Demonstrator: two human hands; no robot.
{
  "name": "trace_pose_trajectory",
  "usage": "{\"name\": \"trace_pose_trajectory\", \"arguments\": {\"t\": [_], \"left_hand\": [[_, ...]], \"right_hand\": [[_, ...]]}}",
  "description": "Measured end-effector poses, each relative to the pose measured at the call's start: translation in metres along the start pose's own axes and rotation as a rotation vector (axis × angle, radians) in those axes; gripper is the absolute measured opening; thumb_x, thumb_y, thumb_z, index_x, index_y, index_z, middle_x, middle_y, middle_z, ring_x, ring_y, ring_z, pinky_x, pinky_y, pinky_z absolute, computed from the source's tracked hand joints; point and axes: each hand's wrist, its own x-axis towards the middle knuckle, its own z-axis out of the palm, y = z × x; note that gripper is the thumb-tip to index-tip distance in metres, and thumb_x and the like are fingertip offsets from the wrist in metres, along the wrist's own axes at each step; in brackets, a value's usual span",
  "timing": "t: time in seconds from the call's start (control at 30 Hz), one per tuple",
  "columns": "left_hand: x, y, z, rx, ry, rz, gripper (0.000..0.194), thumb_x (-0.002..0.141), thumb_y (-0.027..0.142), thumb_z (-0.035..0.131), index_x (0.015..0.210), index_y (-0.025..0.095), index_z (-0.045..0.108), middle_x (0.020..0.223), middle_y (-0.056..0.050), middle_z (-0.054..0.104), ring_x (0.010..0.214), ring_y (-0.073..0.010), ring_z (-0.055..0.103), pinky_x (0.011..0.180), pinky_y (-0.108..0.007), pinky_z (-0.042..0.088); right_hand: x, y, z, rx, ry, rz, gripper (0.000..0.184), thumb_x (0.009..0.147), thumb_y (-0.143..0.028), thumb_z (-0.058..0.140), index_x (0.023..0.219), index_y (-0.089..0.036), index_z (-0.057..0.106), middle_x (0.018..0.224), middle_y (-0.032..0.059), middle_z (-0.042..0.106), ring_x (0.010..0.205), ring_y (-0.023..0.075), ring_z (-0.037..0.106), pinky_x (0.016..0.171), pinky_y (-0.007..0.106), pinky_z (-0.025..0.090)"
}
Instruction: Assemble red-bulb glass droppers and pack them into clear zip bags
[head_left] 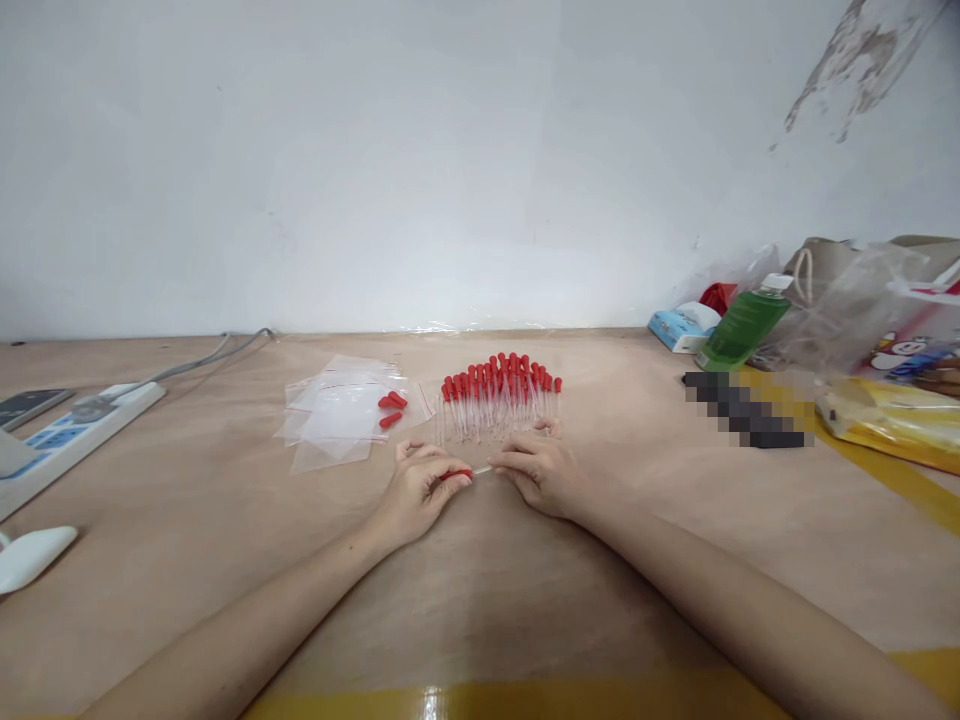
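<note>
Between the fingers of my left hand (421,490) is a red rubber dropper bulb (460,474), mostly covered by the fingertips. My right hand (546,476) pinches a thin clear dropper tube (482,469), whose near end meets the bulb's mouth; how far it sits inside I cannot tell. Just beyond both hands lies a row of red-topped droppers (510,385), their clear tubes pointing toward me. Several loose red bulbs (391,402) rest on a fan of clear zip bags (337,410), left of the droppers.
On the left are a power strip (97,430) with a grey cable, a phone (30,407) and a white object (36,558). A green bottle (746,325), a tissue pack (681,328), plastic bags and a yellow packet (892,420) crowd the right. A wall (450,180) closes the back.
</note>
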Motion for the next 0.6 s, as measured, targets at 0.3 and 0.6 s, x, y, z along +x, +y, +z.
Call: {"name": "trace_pose_trajectory", "arguments": {"t": [0.3,0.6], "left_hand": [[-0.001,0.001,0.000,0.049,0.042,0.091,0.014,0.084,0.029,0.052,0.082,0.023,0.064,0.073,0.003,0.066,0.074,-0.0137,0.058,0.092,-0.040,0.022],[-0.004,0.002,0.002,0.079,0.061,0.141,0.012,0.083,0.029,0.052,0.082,0.022,0.062,0.074,0.001,0.066,0.076,-0.0147,0.057,0.092,-0.041,0.021]], "right_hand": [[0.001,-0.012,-0.008,-0.087,-0.008,-0.037,0.022,0.085,-0.020,0.041,0.078,-0.019,0.062,0.066,-0.0005,0.057,0.058,0.0092,0.042,0.070,0.031,0.019],[0.004,-0.017,-0.002,-0.069,-0.055,-0.023,0.028,0.086,-0.023,0.037,0.066,-0.015,0.056,0.060,-0.0004,0.053,0.052,0.0090,0.033,0.065,0.029,0.018]]}}
